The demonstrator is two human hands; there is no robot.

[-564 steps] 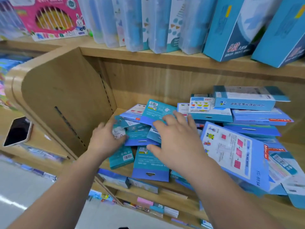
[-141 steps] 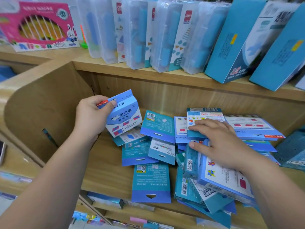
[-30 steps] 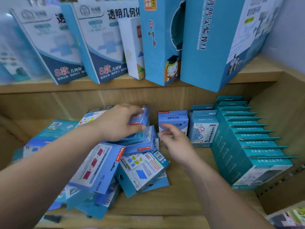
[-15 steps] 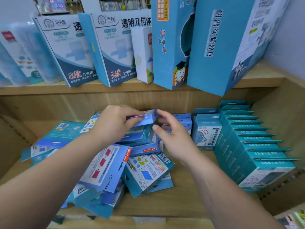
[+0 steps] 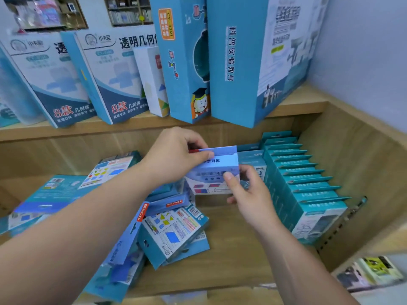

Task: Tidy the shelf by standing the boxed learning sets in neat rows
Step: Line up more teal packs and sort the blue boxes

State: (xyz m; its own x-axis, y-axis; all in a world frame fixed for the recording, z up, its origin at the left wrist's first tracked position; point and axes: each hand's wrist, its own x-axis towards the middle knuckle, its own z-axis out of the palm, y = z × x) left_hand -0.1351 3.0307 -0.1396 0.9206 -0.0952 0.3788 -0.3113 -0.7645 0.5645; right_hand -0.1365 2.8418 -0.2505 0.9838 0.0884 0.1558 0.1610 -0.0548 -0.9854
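Observation:
Both hands hold one light-blue boxed learning set [image 5: 217,167] above the lower shelf, near its back wall. My left hand [image 5: 174,157] pinches its top left edge. My right hand [image 5: 246,190] grips its lower right corner. Right behind it stands a teal box [image 5: 251,159]. A neat row of upright teal boxes [image 5: 308,183] fills the right end of the shelf. To the left and front lies a loose pile of flat blue boxes [image 5: 169,230], partly hidden under my left forearm.
The wooden lower shelf [image 5: 231,260] has a side wall [image 5: 352,164] on the right. The upper shelf [image 5: 132,126] carries tall blue boxes leaning over its edge, one big box [image 5: 248,62] hanging above the held set.
My left hand lifted the light-blue box off the pile and carried it right. My right hand moved up and took hold of its lower right corner.

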